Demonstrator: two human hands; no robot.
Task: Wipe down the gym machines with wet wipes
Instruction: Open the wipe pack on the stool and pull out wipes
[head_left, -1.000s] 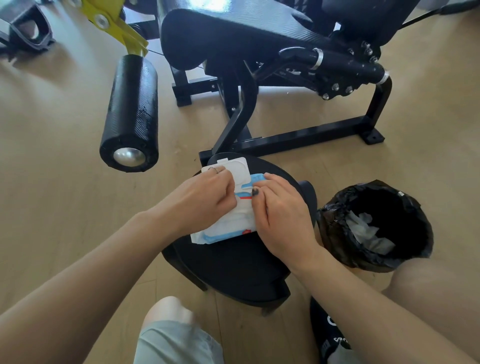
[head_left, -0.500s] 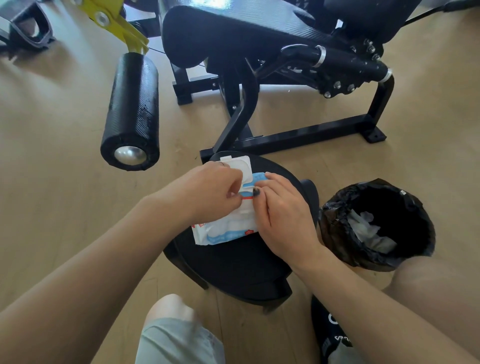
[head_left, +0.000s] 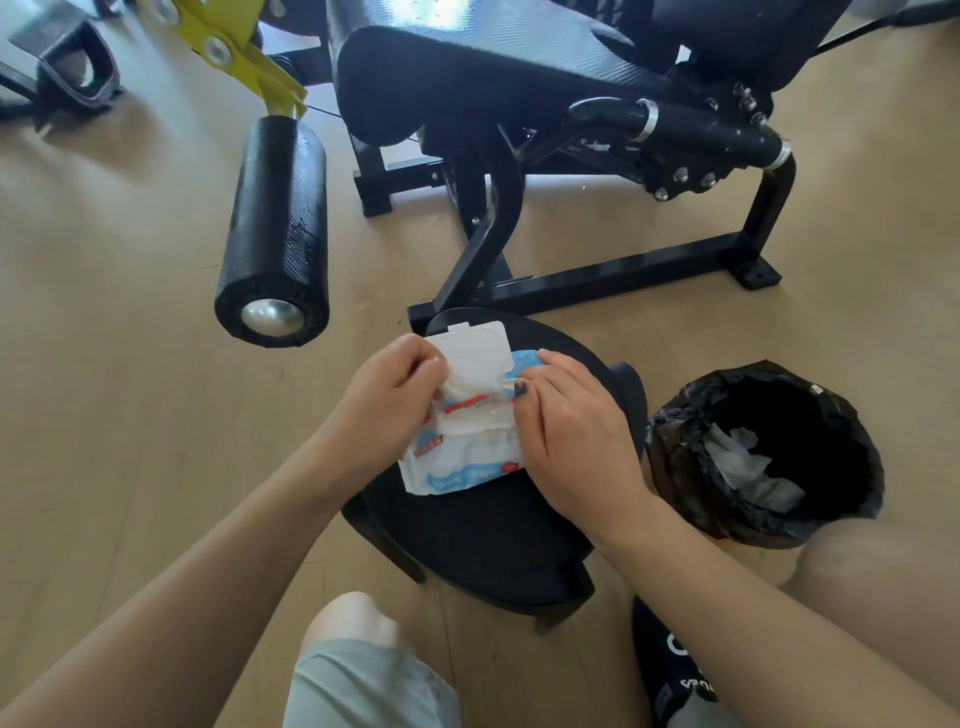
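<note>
Since the earlier frame, left hand (head_left: 387, 392) has lifted slightly and now pinches a white wipe (head_left: 465, 384) pulled partway out of the pack; flip lid (head_left: 475, 345) stands open behind it. Largest first: black gym machine (head_left: 519, 104) fills the top, its padded roller (head_left: 275, 218) at left. Round black stool (head_left: 498, 530) sits below the machine, lined bin (head_left: 763, 452) just beside it at right with used wipes inside. Wipes pack (head_left: 457, 462) lies on the stool. Right hand (head_left: 576, 431) rests on the pack's right side, thumb and fingers curled over its edge.
</note>
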